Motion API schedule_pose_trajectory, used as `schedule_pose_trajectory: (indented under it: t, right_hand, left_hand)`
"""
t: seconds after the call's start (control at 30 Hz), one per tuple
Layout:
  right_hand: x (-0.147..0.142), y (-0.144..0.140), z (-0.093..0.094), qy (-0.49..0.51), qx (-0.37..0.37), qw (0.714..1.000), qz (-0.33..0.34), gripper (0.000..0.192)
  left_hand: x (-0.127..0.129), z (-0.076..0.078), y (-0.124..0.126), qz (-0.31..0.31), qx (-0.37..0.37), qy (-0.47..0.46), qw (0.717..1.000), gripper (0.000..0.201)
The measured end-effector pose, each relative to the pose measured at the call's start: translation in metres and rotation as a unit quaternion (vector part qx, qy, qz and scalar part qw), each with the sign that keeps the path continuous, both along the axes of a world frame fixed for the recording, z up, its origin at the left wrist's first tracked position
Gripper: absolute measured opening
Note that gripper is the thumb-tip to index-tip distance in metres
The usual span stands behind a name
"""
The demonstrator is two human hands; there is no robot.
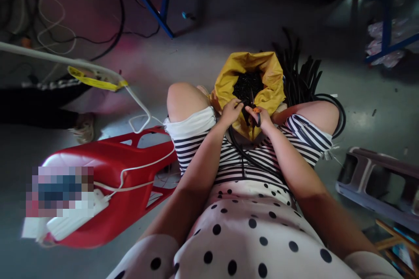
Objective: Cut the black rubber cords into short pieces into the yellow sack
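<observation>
Between my knees stands a yellow bag [225, 79], its mouth folded wide, with many small black pieces [247, 85] inside. My left hand [231, 112] is closed in a pinch at the near rim, on a thin black tube whose length [240, 150] runs down across my lap. Just to its right, my right hand [263, 118] grips scissors [256, 110] with orange and black handles. Their blades point away from me over the bag's opening, close to my left fingertips. The exact spot where blades and tube meet is too small to make out.
Long black tubes [299, 67] lie bundled right of the bag. A red plastic stool [131, 161] with a white power strip [78, 216] lies left. A grey stool [379, 183] is at right. Blue metal legs [147, 2] and cables lie ahead; another person's foot [82, 127] is left.
</observation>
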State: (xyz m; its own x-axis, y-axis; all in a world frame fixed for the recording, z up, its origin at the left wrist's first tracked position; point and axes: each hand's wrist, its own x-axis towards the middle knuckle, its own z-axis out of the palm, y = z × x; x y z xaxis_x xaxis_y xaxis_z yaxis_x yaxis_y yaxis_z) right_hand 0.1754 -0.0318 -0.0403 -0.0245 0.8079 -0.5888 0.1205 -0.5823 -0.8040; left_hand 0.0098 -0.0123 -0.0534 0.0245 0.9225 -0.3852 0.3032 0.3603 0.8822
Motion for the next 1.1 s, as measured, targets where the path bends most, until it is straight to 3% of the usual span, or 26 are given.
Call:
schedule_pose_trajectory:
  t: [0.07, 0.13, 0.27, 0.33, 0.47, 0.57, 0.8, 1.1]
  right_hand:
    - [0.0, 0.002, 0.005, 0.053, 0.014, 0.998, -0.033, 0.059]
    - [0.0, 0.004, 0.009, 0.085, 0.029, 0.994, -0.064, 0.058]
    - [0.002, 0.008, 0.009, 0.061, 0.041, 0.99, -0.124, 0.063]
    - [0.004, 0.009, 0.007, 0.023, 0.028, 0.99, -0.137, 0.066]
    - [0.007, 0.009, 0.002, -0.022, -0.027, 0.997, -0.062, 0.068]
    - [0.007, 0.005, 0.002, -0.026, -0.045, 0.998, 0.026, 0.069]
    - [0.006, 0.001, 0.008, -0.028, -0.026, 0.992, 0.12, 0.069]
    - [0.005, 0.001, 0.007, -0.047, -0.03, 0.992, 0.111, 0.066]
  left_hand:
    - [0.005, 0.009, -0.002, -0.091, -0.024, -0.101, 0.99, 0.007]
    - [0.007, 0.017, -0.006, -0.141, -0.044, -0.155, 0.977, 0.004]
    - [0.004, 0.024, -0.012, -0.112, -0.117, -0.122, 0.979, 0.013]
    - [0.001, 0.02, -0.01, -0.072, -0.119, -0.082, 0.987, 0.007]
    - [-0.007, 0.006, 0.002, 0.087, 0.031, 0.002, 0.996, 0.007]
    - [-0.014, -0.004, 0.008, 0.136, 0.1, 0.042, 0.985, 0.008]
    - [-0.015, 0.001, 0.005, 0.106, 0.091, 0.104, 0.985, 0.021]
    - [-0.009, 0.01, 0.003, 0.063, 0.074, 0.124, 0.988, 0.024]
